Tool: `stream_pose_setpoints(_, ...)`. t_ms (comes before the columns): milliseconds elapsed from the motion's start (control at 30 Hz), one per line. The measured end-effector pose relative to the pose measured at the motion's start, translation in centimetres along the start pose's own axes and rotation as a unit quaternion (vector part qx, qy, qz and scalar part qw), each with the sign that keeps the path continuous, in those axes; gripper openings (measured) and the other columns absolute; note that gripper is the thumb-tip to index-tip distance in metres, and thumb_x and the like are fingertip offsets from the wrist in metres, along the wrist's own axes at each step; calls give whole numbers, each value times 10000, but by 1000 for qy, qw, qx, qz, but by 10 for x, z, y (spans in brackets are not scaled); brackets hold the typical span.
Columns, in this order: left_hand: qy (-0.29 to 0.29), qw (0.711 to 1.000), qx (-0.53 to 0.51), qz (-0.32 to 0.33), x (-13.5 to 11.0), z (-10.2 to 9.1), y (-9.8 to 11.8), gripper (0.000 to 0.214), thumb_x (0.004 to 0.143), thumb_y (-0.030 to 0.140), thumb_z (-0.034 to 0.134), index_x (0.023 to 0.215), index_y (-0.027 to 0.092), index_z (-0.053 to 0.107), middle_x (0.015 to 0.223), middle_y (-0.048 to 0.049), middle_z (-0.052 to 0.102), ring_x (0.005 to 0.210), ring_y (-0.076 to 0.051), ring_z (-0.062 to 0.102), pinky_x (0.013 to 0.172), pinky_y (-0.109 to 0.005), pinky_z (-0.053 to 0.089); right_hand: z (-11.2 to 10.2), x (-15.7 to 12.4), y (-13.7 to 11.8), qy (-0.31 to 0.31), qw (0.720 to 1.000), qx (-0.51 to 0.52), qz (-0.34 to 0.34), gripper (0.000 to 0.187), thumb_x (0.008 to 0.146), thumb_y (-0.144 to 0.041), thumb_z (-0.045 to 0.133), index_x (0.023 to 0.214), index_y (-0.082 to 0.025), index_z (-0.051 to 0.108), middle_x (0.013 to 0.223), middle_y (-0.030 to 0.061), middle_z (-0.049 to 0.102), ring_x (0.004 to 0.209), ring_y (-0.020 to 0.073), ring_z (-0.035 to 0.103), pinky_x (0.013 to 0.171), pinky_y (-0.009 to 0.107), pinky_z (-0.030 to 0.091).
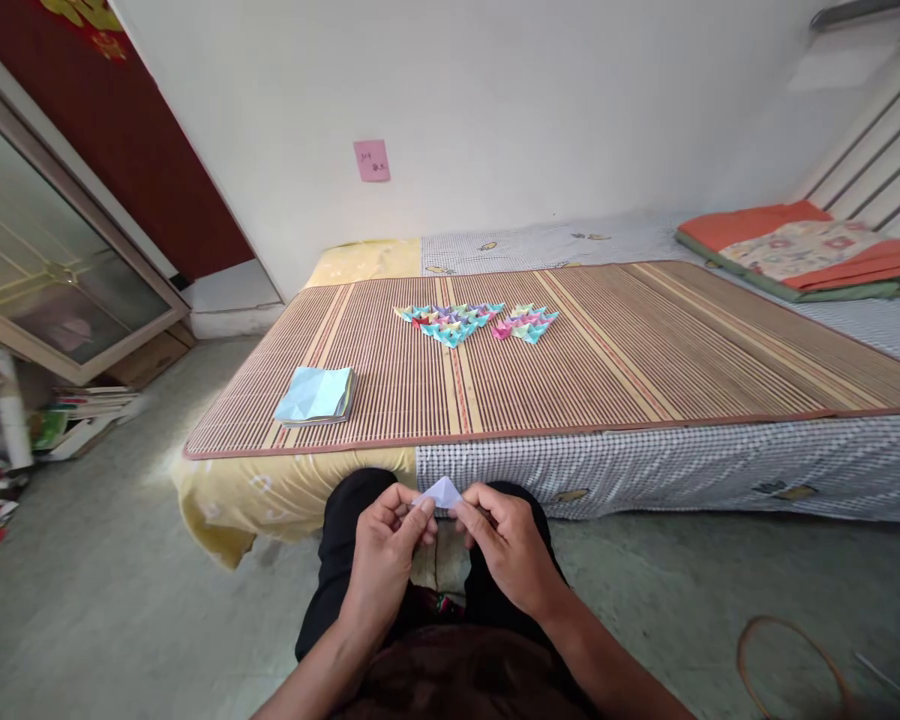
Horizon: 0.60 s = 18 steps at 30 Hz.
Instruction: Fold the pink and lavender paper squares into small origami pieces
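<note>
Between my two hands is a small pale lilac piece of folded origami paper (443, 491), shaped like a low triangle with its point up. My left hand (390, 535) pinches its left corner between thumb and fingers. The right corner sits in the pinch of my right hand (504, 535). Both hands are above my knees, in front of the bed's edge. On the mat beyond lie two clusters of small folded paper pieces, a larger one (450, 322) and a smaller one (526, 323), in several colours. A stack of square paper (315, 394), light blue on top, lies at the left.
A striped bamboo mat (615, 340) covers the bed. Folded orange and green bedding (802, 245) lies at the far right. A pink note (372, 160) is stuck to the wall. A glass-panelled door (52, 250) and piled items (82, 420) are at the left.
</note>
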<state>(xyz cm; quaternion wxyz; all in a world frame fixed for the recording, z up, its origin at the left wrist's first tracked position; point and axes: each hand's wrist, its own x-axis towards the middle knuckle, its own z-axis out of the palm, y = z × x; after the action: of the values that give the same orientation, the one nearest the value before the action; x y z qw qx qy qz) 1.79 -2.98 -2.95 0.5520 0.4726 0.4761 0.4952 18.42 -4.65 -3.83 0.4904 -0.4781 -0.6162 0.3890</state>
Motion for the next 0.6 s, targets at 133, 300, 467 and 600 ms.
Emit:
stream_pose_setpoints(133, -7, 1000, -2, 2, 0, 1, 2, 356, 809, 483, 826, 719, 173, 675, 642, -1, 663, 580, -127, 554, 579, -235, 440, 1, 0, 2, -4, 1000, -10, -9, 351, 1061, -367, 496, 763, -211, 594, 671, -11, 629, 592, 138, 603, 617, 252, 454)
stream_pose_setpoints(300, 1, 1000, -25, 1, 1, 0, 4, 344, 817, 468, 824, 724, 173, 673, 641, 0, 666, 593, -126, 556, 605, -237, 445, -2, 1, 1, -3, 1000, -20, -23, 294, 1054, -336, 512, 827, -204, 644, 684, -9, 635, 615, 144, 610, 628, 259, 465)
stream_pose_setpoints(467, -8, 996, -88, -31, 2, 1, 7, 359, 806, 446, 835, 675, 172, 644, 609, 12, 626, 570, -108, 503, 590, -223, 414, -7, 0, 1, 19, 1000, -6, -22, 102, 969, -303, 659, 940, -211, 693, 760, 4, 686, 686, 165, 645, 645, 266, 507)
stream_pose_setpoints(600, -28, 990, -122, -63, 1, 2, 8, 355, 809, 441, 833, 680, 169, 645, 635, 7, 618, 578, -108, 497, 592, -225, 410, -6, -2, 1, 43, 998, 5, -36, 121, 925, -258, 707, 1042, -227, 715, 853, 18, 735, 753, 180, 683, 706, 285, 560)
